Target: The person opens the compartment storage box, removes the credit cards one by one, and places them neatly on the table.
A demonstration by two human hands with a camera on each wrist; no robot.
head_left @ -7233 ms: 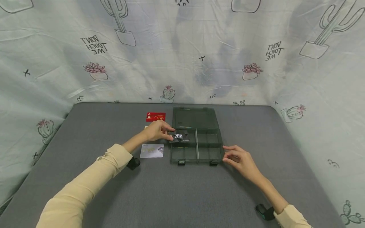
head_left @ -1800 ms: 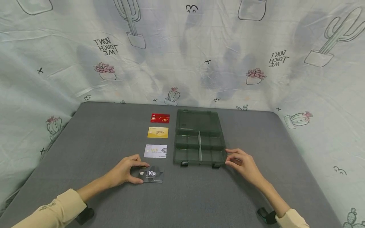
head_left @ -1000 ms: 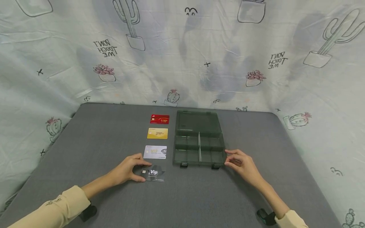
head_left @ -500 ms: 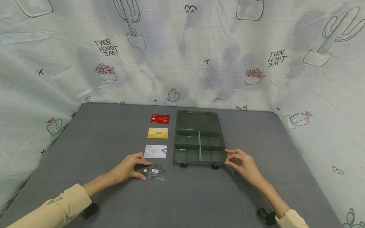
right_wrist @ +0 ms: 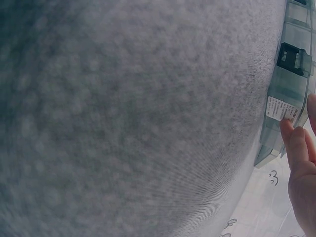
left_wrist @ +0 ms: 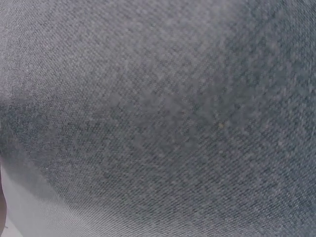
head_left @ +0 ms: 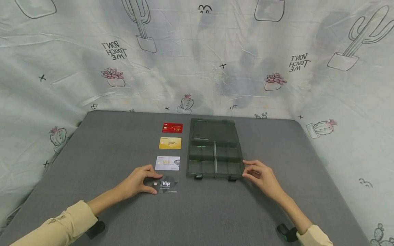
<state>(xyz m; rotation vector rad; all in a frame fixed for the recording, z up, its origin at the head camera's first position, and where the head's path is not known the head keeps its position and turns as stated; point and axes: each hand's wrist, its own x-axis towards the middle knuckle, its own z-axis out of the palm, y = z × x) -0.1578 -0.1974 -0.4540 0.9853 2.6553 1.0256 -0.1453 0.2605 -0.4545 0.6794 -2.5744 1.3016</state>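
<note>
My left hand (head_left: pixel 138 181) pinches the left edge of a dark see-through card (head_left: pixel 166 185) printed "Vip", between thumb and fingers. The card is at the near end of a column of cards. Above it lie a white VIP card (head_left: pixel 167 163), a yellow card (head_left: pixel 170 143) and a red VIP card (head_left: pixel 172 128). My right hand (head_left: pixel 261 176) rests its fingertips against the right side of a green see-through plastic box (head_left: pixel 215 159). In the right wrist view, fingertips touch the box wall at a white label (right_wrist: pixel 281 109). The left wrist view shows mostly grey cloth.
The box lies with its lid (head_left: pixel 213 130) folded back, and dividers part its tray into several compartments. Two dark latches stick out at its front, one being the left latch (head_left: pixel 198 176). A grey cloth (head_left: pixel 197 215) covers the table; a cactus-printed curtain (head_left: pixel 172 51) hangs behind.
From over the box, my left hand has carried the dark card down and left to below the white card, with small shifts since. My right hand has stayed at the box.
</note>
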